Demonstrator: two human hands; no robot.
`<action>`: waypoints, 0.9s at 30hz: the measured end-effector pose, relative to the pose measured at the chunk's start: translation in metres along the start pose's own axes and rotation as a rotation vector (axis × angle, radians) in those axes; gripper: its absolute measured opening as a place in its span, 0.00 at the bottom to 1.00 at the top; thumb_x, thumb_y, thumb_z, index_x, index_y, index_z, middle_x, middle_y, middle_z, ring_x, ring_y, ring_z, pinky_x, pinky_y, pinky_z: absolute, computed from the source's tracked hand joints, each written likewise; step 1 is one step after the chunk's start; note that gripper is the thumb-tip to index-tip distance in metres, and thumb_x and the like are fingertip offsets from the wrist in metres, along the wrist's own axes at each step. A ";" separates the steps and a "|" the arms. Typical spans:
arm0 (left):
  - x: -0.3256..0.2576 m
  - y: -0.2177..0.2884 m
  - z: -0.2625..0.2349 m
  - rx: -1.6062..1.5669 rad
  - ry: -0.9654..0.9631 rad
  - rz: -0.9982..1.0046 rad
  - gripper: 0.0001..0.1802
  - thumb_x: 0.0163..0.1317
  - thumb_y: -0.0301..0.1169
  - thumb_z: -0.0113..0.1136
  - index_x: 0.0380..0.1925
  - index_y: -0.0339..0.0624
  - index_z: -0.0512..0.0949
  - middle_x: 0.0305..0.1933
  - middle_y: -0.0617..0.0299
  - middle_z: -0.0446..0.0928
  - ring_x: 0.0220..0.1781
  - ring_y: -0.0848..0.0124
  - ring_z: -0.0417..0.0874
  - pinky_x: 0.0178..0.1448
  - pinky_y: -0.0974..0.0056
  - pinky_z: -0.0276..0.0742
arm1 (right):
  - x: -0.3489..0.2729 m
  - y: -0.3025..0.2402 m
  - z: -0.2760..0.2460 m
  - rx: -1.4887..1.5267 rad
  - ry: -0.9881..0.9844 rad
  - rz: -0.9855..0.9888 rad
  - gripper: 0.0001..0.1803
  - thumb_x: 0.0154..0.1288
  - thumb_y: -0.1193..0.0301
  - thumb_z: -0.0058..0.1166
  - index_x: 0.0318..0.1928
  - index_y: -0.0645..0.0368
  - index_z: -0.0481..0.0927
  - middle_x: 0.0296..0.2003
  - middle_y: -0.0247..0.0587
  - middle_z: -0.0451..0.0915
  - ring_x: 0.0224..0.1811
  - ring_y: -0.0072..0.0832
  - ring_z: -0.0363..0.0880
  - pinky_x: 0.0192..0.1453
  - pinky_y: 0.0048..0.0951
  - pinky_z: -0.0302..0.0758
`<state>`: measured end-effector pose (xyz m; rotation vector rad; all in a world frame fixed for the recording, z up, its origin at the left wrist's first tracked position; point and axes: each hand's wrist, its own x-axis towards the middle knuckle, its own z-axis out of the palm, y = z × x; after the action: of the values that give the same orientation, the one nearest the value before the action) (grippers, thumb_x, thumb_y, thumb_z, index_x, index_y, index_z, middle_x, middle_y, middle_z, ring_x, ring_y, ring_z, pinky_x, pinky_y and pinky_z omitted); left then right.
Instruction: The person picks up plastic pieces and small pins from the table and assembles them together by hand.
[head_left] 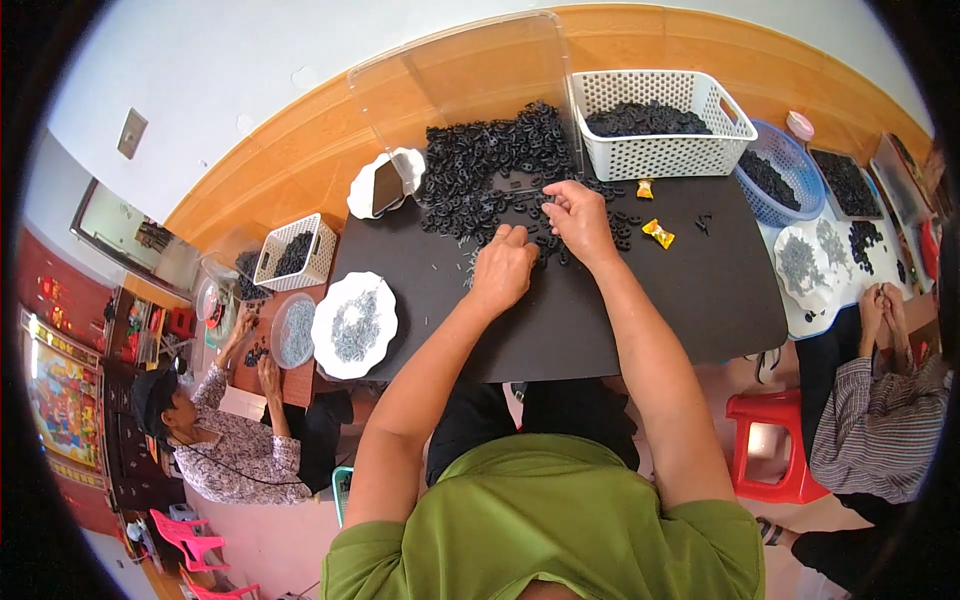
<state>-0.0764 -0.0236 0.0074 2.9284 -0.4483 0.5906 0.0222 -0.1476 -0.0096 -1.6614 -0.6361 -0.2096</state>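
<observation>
A heap of small black plastic parts [490,150] spreads over the dark table [660,310], many of them ring- or hook-shaped. My left hand [505,265] rests at the heap's near edge with fingers curled together; whatever they hold is hidden. Just right of it and a little farther off, my right hand [580,218] pinches thumb and forefinger above the loose parts, and the piece between them is too small to name. Beside my left hand, a few small grey pins [468,262] lie scattered. More grey pins [356,325] fill the middle of a white scalloped plate [325,342] at the left.
Behind the heap leans a clear plastic bin [460,60]. A white perforated basket [660,160] of black parts stands at the back right, near two yellow-wrapped sweets [658,234]. A phone [387,188] lies on another white plate. Co-workers sit at tables on both sides; a red stool [765,450] stands right.
</observation>
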 end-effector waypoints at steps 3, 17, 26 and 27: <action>0.001 -0.002 0.000 0.074 -0.004 0.061 0.04 0.42 0.23 0.54 0.22 0.36 0.73 0.27 0.56 0.69 0.36 0.58 0.71 0.37 0.60 0.73 | 0.000 -0.015 0.003 0.179 -0.043 0.131 0.10 0.52 0.82 0.54 0.37 0.67 0.75 0.23 0.34 0.71 0.21 0.16 0.71 0.20 0.18 0.72; -0.008 -0.034 -0.014 -1.377 0.125 -0.552 0.03 0.57 0.23 0.53 0.26 0.40 0.71 0.24 0.69 0.72 0.24 0.85 0.68 0.26 0.77 0.61 | -0.009 -0.033 0.010 0.524 -0.130 0.383 0.06 0.59 0.78 0.49 0.38 0.67 0.73 0.21 0.35 0.73 0.14 0.15 0.68 0.13 0.17 0.67; -0.014 -0.045 -0.013 -1.028 0.151 -0.335 0.03 0.54 0.23 0.56 0.27 0.35 0.73 0.25 0.65 0.69 0.24 0.78 0.67 0.28 0.72 0.64 | -0.007 -0.032 0.008 0.494 -0.141 0.409 0.08 0.59 0.80 0.46 0.40 0.67 0.72 0.23 0.37 0.73 0.17 0.17 0.70 0.18 0.19 0.71; -0.014 -0.041 -0.019 -1.005 0.107 -0.234 0.03 0.53 0.23 0.56 0.27 0.35 0.73 0.25 0.64 0.69 0.25 0.78 0.68 0.28 0.72 0.64 | -0.008 -0.031 0.006 0.491 -0.131 0.402 0.08 0.59 0.80 0.46 0.40 0.67 0.73 0.23 0.37 0.73 0.17 0.18 0.70 0.19 0.19 0.71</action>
<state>-0.0831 0.0226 0.0168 1.9396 -0.2634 0.3341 -0.0016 -0.1418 0.0123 -1.2945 -0.3956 0.3262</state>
